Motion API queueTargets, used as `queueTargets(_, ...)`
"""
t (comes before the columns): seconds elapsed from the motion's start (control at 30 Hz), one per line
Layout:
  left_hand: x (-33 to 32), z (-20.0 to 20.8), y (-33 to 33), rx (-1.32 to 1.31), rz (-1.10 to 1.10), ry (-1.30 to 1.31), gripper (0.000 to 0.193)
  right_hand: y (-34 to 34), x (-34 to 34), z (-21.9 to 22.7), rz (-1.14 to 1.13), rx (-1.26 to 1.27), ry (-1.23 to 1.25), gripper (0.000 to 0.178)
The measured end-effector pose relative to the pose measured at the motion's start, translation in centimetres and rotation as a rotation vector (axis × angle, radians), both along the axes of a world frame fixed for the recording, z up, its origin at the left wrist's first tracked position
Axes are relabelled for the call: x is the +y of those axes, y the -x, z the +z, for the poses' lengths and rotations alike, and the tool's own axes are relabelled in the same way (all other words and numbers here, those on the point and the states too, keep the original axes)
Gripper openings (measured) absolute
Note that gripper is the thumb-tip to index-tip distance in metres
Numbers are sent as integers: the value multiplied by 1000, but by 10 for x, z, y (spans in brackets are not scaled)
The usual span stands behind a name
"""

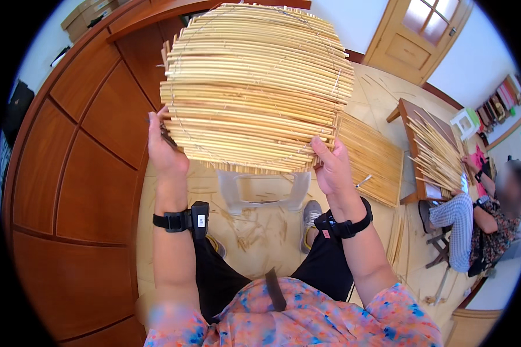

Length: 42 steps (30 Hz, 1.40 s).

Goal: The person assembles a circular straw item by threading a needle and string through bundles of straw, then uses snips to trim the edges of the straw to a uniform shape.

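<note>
A large, roughly round mat (255, 87) of straw-coloured stalks, stitched together with thin thread or wire, is raised in front of me. My left hand (167, 151) is closed round its lower left edge, the fingertips partly hidden behind it. At the lower right edge my right hand (333, 168) pinches the mat, thumb on the front face and fingers behind. Stalk ends jut out unevenly along both sides. Below the mat stands a translucent white plastic stool (230, 194), its top mostly covered by the mat.
Another stalk mat (382, 156) lies at right with a small metallic tool (363, 180) at its edge. A wooden table (408, 118) carries loose stalks (437, 153); a seated person (495, 220) works beside it. Stalk scraps (252, 231) litter the floor. Wooden panelling (92, 191) rises on my left.
</note>
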<state>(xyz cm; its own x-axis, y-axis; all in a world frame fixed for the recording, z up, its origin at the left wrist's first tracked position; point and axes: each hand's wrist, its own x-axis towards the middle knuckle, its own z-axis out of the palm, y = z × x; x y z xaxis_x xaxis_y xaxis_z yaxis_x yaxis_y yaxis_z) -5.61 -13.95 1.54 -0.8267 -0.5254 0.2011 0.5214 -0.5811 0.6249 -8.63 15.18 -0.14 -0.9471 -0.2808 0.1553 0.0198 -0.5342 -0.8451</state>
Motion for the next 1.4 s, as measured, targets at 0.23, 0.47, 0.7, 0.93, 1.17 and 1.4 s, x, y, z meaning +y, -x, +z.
queueTargets(0.23,-19,-29,9,246,-513,142,34,3,-6,3,-45,-43,29,35)
queueTargets(0.47,20,-11,3,-82,-160,103,40,0,-5,9,44,-25,58,37)
queueTargets(0.7,19,-13,5,-70,-187,25,40,-1,4,11,161,-15,86,38)
queueTargets(0.93,24,-11,4,0,-124,95,39,0,0,6,89,29,9,36)
queueTargets(1.17,22,-12,5,45,-127,59,41,-4,0,9,109,-12,80,35)
queueTargets(1.4,23,-10,5,27,-116,73,40,1,-2,2,56,-72,62,40)
